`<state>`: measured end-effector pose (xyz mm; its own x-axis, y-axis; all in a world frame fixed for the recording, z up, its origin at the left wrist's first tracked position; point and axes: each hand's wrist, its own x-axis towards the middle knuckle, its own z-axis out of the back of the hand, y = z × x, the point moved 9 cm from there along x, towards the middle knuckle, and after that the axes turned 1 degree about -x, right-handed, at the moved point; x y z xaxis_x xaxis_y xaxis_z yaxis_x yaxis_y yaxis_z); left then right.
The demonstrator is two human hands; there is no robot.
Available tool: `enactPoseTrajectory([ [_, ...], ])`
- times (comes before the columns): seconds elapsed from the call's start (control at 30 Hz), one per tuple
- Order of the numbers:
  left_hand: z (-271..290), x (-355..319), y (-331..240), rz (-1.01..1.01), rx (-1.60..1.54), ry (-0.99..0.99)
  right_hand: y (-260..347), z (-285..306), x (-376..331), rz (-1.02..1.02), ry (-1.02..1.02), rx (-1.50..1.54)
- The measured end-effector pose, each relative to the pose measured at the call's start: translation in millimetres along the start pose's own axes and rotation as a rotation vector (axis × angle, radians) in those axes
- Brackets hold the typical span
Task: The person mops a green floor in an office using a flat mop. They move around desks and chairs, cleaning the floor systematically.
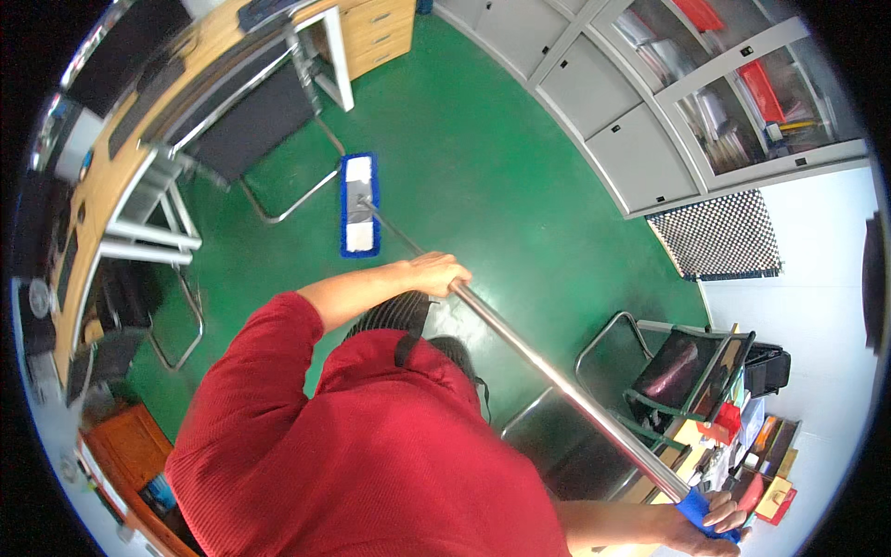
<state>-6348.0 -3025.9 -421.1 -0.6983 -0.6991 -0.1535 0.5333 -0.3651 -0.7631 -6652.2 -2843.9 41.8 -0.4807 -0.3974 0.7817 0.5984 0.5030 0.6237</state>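
Observation:
I hold a flat mop with both hands. Its blue-edged white mop head (358, 204) lies flat on the green floor (501, 176), close to the legs of a dark chair (251, 116). The long metal pole (557, 376) runs diagonally from the head toward the lower right. My left hand (436, 273) is closed around the pole about midway along it, the arm reaching out from my red sleeve. My right hand (713, 525) grips the blue handle end (694, 506) at the lower right edge.
A wooden desk (130, 139) with drawers and metal-framed chairs lines the left. Grey cabinets (640, 153) with glass upper doors curve along the right, with a checkered mat (722, 236) below them. A metal chair (613, 348) holding a dark bag and a cluttered shelf stand at the lower right.

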Motion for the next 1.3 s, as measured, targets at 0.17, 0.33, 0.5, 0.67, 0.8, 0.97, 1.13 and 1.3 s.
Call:
enactPoseTrajectory([
  [0.17, 111, 186, 26, -0.142, 0.144, 0.147, -91, -52, 62, -0.034, -0.297, 0.192],
  [0.33, 190, 364, 111, -0.173, 0.204, 0.323, -214, -158, 93, -0.077, -0.303, -0.034],
  [0.5, 282, 521, 223, -0.123, 0.26, 0.295, -364, -268, 128, -0.371, -0.015, -0.159],
  [0.67, 355, 619, 310, 0.067, 0.241, 0.174, -502, -448, 123, -0.715, 0.217, -0.395],
  [0.8, 395, 674, 367, -0.035, 0.182, 0.146, -564, -532, 153, -0.852, 0.125, -0.41],
  [0.97, 449, 691, 445, 0.086, 0.239, 0.092, -614, -630, 163, -0.966, 0.218, -0.495],
  [1.13, 539, 680, 554, 0.275, 0.258, 0.096, -644, -775, 131, -1.037, 0.293, -0.295],
  [1.3, 605, 664, 643, 0.416, 0.432, -0.241, -670, -879, 105, -1.06, 0.417, -0.045],
])
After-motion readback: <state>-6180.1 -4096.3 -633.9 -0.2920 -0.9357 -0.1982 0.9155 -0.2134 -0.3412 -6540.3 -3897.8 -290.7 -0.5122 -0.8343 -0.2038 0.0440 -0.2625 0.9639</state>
